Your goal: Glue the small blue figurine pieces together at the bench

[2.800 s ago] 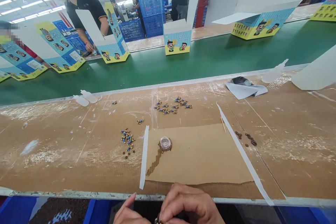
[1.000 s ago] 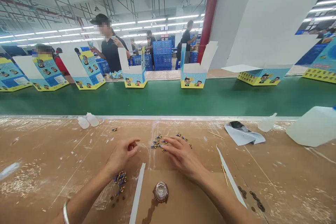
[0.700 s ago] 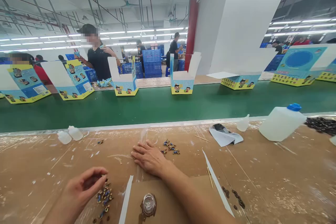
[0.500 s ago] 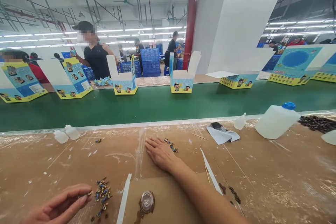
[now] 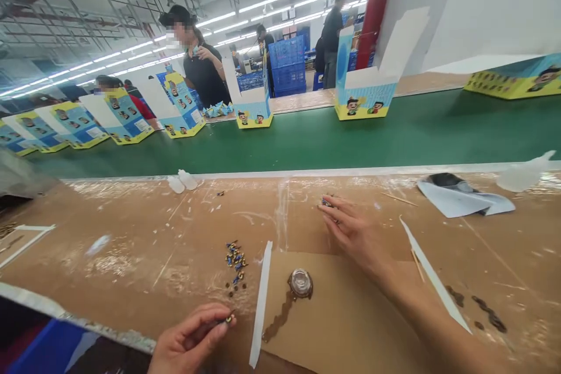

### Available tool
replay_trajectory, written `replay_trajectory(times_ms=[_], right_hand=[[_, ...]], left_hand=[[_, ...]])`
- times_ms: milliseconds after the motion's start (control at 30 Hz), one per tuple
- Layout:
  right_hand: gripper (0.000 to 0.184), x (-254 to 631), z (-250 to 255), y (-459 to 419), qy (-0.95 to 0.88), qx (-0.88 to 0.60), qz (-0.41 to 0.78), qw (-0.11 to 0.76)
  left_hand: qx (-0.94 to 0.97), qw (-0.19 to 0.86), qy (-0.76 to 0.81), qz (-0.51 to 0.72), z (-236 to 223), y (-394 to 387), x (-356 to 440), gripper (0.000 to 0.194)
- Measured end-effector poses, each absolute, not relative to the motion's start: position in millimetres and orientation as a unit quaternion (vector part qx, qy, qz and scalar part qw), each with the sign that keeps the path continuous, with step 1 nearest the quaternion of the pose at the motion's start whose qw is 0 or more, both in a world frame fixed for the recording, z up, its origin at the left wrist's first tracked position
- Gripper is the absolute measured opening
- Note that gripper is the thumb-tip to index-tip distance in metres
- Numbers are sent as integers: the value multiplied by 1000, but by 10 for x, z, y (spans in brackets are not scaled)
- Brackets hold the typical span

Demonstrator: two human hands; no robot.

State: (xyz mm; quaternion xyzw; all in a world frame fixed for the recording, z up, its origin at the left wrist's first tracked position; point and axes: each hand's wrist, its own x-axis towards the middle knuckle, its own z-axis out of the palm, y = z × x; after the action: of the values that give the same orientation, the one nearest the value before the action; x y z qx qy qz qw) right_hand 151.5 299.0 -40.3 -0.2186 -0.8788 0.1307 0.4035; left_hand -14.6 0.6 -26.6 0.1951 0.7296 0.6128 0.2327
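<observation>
At six o'clock on the counter (image 5: 109,245), the left hand (image 5: 188,342) has drawn back from the near pile (image 5: 234,257), pinching one small part (image 5: 228,319), so a piece is picked. At twelve, the right hand (image 5: 355,234), fingers spread flat, has slid over the far parts (image 5: 326,203). Beyond, open boxes (image 5: 366,90) ride the belt (image 5: 307,137), contents unseen.

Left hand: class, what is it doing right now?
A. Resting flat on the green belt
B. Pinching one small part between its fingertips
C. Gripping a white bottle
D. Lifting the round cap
B: the left hand pinches a small part at its fingertips, near the table's front edge.
</observation>
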Motion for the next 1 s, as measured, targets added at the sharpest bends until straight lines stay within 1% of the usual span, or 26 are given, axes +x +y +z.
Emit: replay_trajectory(times_ms=[100, 167, 333, 433, 567, 667, 867, 1000], right_hand=[[23, 1636, -390, 2771, -844, -230, 179, 450], [22, 1700, -419, 2689, -828, -246, 203, 461], [20, 1745, -505, 2658, -808, -285, 252, 451], [19, 1737, -506, 2654, -801, -291, 267, 450], [19, 1739, -477, 2624, -799, -283, 272, 455], [19, 1738, -458, 2612, -800, -281, 271, 455], [18, 1716, -463, 2614, -802, -282, 267, 454], [17, 1715, -456, 2608, -800, -275, 266, 461]], left_hand=[[151, 238, 750, 598, -358, -88, -117, 32], [150, 229, 775, 569, -380, -126, -102, 33], [199, 201, 799, 531, -313, -126, -74, 25], [192, 194, 807, 524, -282, -123, -61, 22], [179, 164, 818, 521, -316, -169, -113, 23], [192, 168, 826, 503, -347, -193, -176, 26], [156, 169, 782, 580, -238, -30, -21, 23], [189, 154, 776, 582, -102, 99, 122, 22]])
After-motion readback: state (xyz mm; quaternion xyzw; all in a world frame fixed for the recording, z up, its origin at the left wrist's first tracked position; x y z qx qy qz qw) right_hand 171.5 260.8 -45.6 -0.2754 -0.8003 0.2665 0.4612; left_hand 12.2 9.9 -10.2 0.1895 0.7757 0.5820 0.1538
